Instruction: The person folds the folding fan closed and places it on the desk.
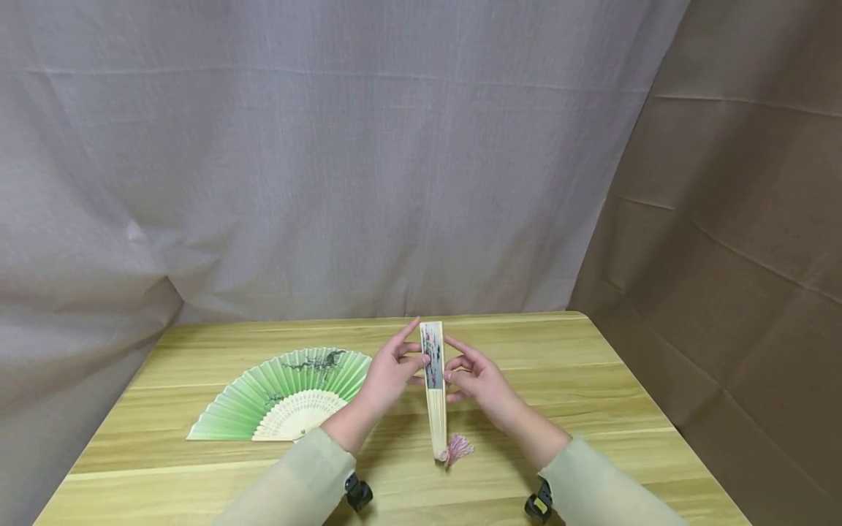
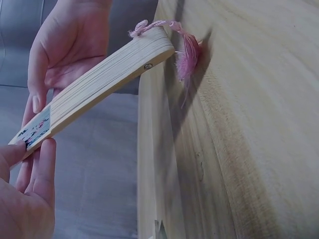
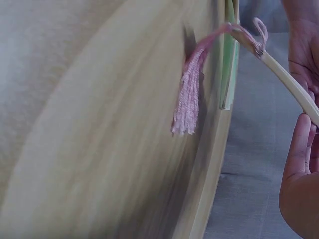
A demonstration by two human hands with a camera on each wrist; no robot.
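Both hands' fingers (image 1: 413, 359) pinch the closed fan (image 1: 434, 387) upright, tassel (image 1: 457, 447) end down.

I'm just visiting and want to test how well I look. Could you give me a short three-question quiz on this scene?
1. True or false: the green fan lies spread open on the table.
2. What hangs from the closed fan? A) bell B) pink tassel C) key
3. Which hands hold the closed fan?

Key:
1. True.
2. B.
3. Both: the left hand and the right hand pinch it, one on each side.
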